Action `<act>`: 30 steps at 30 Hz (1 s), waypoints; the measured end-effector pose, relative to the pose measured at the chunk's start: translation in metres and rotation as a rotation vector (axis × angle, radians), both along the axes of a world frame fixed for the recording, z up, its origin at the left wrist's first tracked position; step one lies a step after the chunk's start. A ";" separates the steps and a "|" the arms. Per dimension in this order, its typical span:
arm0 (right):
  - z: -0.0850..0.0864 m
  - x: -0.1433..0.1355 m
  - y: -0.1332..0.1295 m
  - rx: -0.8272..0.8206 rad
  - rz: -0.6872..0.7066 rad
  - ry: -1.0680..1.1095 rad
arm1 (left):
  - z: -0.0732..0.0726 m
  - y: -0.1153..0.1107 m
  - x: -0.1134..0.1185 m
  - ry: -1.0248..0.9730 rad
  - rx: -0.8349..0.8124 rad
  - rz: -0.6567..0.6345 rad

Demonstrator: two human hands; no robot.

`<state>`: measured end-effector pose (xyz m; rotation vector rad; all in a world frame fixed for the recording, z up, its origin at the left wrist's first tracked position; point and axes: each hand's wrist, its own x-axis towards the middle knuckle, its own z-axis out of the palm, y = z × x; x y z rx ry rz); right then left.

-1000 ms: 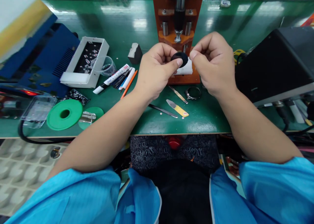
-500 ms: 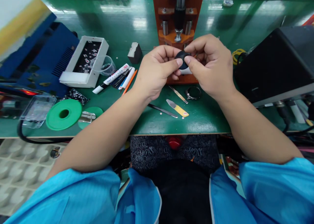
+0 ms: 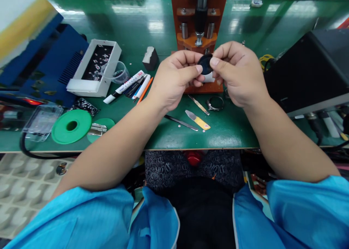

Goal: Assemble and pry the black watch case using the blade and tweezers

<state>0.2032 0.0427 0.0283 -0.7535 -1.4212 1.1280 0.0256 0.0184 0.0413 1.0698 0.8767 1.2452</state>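
Between both hands is a round black disc [image 3: 205, 64], tilted, with a darker inner face showing; its exact kind I cannot make out. My left hand [image 3: 178, 76] pinches its left edge between thumb and fingers. On the opposite edge, my right hand [image 3: 238, 72] grips it the same way. Behind the disc stands an orange-brown press [image 3: 188, 45] with a metal plunger. Nearer to me on the green bench lie a yellow-handled blade [image 3: 198, 120], tweezers [image 3: 200, 105], a dark flat metal tool [image 3: 181, 123] and a black ring-shaped part [image 3: 216, 103].
Left of my hands are a white box of small parts [image 3: 94, 69], a clear cup [image 3: 119, 73], markers [image 3: 124, 87], a dark block [image 3: 150, 59] and a green spool [image 3: 71, 126]. A black device [image 3: 305, 74] stands at right. A moulded tray [image 3: 24, 191] sits below the bench edge.
The black disc has turned so its inner face shows more. My right hand has shifted slightly right and now holds the disc's right edge; my left hand has barely moved.
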 end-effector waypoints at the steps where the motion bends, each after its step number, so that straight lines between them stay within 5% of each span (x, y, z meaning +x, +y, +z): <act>1: 0.002 0.001 -0.001 -0.051 0.012 0.023 | 0.000 0.000 0.000 0.001 -0.006 0.003; 19: 0.017 0.002 -0.010 -0.322 0.066 0.047 | -0.001 0.003 -0.001 -0.014 -0.049 -0.012; 30: 0.002 -0.002 -0.002 -0.168 -0.025 0.035 | -0.002 0.003 -0.001 -0.012 -0.044 -0.021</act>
